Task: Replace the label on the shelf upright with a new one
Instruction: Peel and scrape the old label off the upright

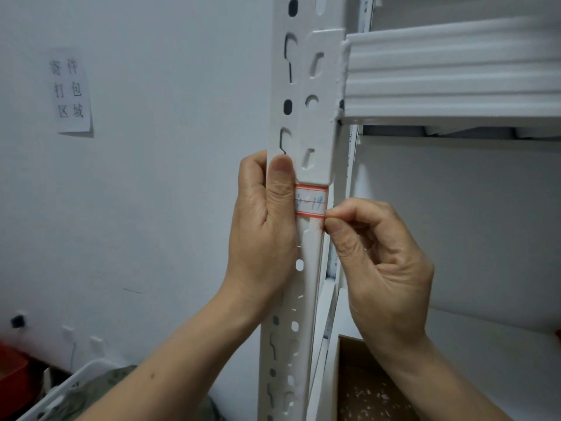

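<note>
White wall point(151, 208) fills everything left of the shelf upright point(306, 132); upright is white perforated metal, runs top to bottom of view, slots and round holes down its face; shelf beam point(455, 74), white and ribbed, joins the upright from the right, high up; lower shelf board point(485, 344) right of the upright, near the bottom, with an open cardboard box point(364, 387) on it just beside the upright; white plastic basket point(60, 393) left of the upright at bottom, greenish cloth in it; something red at the far bottom-left edge, blurred, cannot tell what.

Left hand point(264, 235) wraps the upright from its left side, clenched on it, thumb point(280, 183) flat up the front face, thumb side touching the left end of the label; right hand point(379, 262) just right of the upright, fingers curled, thumb and forefinger tips pinched at the label's lower right corner on the upright's right edge; whether the corner is lifted cannot be told.

Paper notice point(71, 92) on the wall, well left of the upright, high up, handwritten characters on it.

Label point(311, 201) stuck on the upright's front face, mid-height, just below the beam bracket's lower end; white, red borders top and bottom, blue handwriting, "19" readable, rest hidden by the thumb.
</note>
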